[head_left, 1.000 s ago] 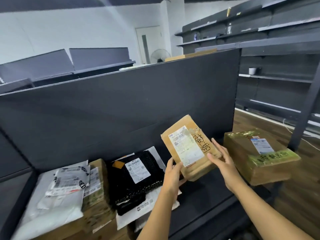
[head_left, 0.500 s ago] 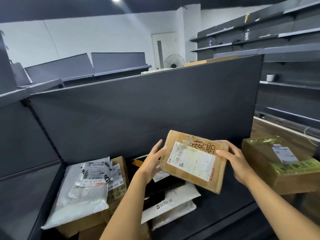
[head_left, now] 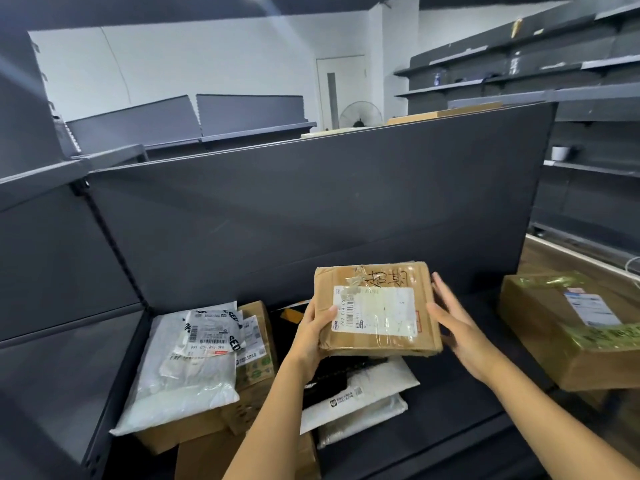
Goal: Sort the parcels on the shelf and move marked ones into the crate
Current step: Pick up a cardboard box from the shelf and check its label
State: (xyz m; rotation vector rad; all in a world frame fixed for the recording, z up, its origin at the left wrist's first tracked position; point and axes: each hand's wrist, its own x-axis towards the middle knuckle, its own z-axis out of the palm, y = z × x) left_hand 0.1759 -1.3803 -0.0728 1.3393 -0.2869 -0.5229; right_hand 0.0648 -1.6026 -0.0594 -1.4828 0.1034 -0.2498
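A brown cardboard parcel (head_left: 377,308) with a white label and black handwritten marks along its top edge is held up above the dark shelf (head_left: 450,417). My left hand (head_left: 313,336) grips its left edge, thumb on the front face. My right hand (head_left: 457,322) is at its right edge with straight fingers, a little apart from the box. Under the parcel lie a black parcel (head_left: 332,379) and white mailers (head_left: 360,400). No crate is in view.
At the left, a white bag with labels (head_left: 187,365) lies on brown boxes (head_left: 256,355). A large box with green tape (head_left: 575,327) sits at the right. The shelf's dark back panel (head_left: 311,209) rises behind. Grey wall shelving (head_left: 588,174) stands at the far right.
The parcel has been turned from tilted to nearly level, label facing me. My left thumb has come onto its front; my right hand's fingers have come off the right edge.
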